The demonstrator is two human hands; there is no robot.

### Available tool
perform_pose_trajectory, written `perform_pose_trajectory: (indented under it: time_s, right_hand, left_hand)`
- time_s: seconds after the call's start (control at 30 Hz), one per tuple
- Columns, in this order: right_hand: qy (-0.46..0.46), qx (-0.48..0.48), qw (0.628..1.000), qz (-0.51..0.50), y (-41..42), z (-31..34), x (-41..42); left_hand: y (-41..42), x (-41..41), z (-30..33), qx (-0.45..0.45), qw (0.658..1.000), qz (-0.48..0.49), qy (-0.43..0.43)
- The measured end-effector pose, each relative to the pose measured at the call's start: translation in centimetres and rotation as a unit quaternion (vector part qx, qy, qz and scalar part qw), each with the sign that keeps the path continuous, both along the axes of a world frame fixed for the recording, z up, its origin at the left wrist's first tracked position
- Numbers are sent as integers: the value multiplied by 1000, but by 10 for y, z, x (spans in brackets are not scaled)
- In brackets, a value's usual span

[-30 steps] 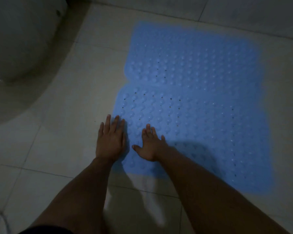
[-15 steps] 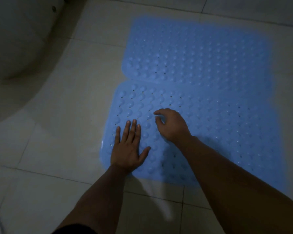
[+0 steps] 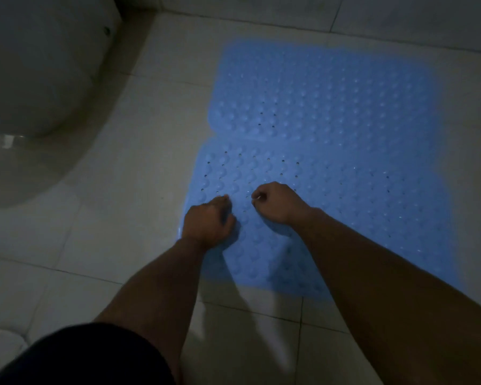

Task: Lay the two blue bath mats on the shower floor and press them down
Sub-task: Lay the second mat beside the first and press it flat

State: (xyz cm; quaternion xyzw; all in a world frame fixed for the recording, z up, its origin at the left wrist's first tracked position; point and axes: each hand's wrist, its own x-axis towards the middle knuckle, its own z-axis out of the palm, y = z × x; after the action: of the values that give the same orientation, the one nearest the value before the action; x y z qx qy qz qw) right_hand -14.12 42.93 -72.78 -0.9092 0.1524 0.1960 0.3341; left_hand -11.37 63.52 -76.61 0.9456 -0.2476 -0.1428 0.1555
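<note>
Two blue bath mats with round bumps and small holes lie flat on the tiled floor, one behind the other. The far mat (image 3: 331,93) reaches close to the back wall. The near mat (image 3: 372,218) meets it along a seam. Both of my hands are on the near mat's left part, with fingers curled under into fists. My left hand (image 3: 208,220) sits at the mat's left edge, knuckles down. My right hand (image 3: 278,202) rests a little farther in, beside it. Neither hand shows mat material lifted between its fingers.
A white toilet bowl (image 3: 39,79) stands at the left, its base close to the mats. The tiled wall (image 3: 372,12) runs along the top. Pale floor tiles (image 3: 109,232) lie left of the mats. My dark-clad knee (image 3: 81,354) fills the bottom left corner.
Both hands were flat on the near mat's left edge; now both are curled into fists. The right hand curled first, then the left. The view shifted slightly.
</note>
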Motion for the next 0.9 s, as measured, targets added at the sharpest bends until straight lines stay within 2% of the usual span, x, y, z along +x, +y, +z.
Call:
perform_pose_trajectory:
  time_s: [0.07, 0.17, 0.27, 0.33, 0.53, 0.7, 0.83, 0.9]
  right_hand:
    - [13, -23, 1000, 13, 15, 7, 12]
    - [-15, -54, 998, 33, 57, 0, 11]
    - [-65, -105, 989, 75, 110, -28, -17]
    - [-66, -154, 980, 103, 143, -50, -36]
    - [-101, -222, 966, 86, 169, -81, -50]
    - [-94, -237, 963, 86, 170, -83, -47]
    - [-78, -177, 977, 86, 167, -78, -42]
    - [-30, -143, 984, 101, 160, -65, -32]
  left_hand:
    - [8, 22, 12, -30, 999, 26, -35]
    - [33, 35, 8, -17, 996, 46, -72]
    - [56, 30, -2, 23, 995, 48, -83]
    - [71, 27, -9, 40, 993, 63, -90]
    - [99, 23, -30, 50, 989, 101, -92]
    - [111, 26, -41, 39, 989, 109, -89]
    - [109, 29, -35, 33, 991, 103, -77]
    - [102, 32, -26, 30, 992, 98, -71]
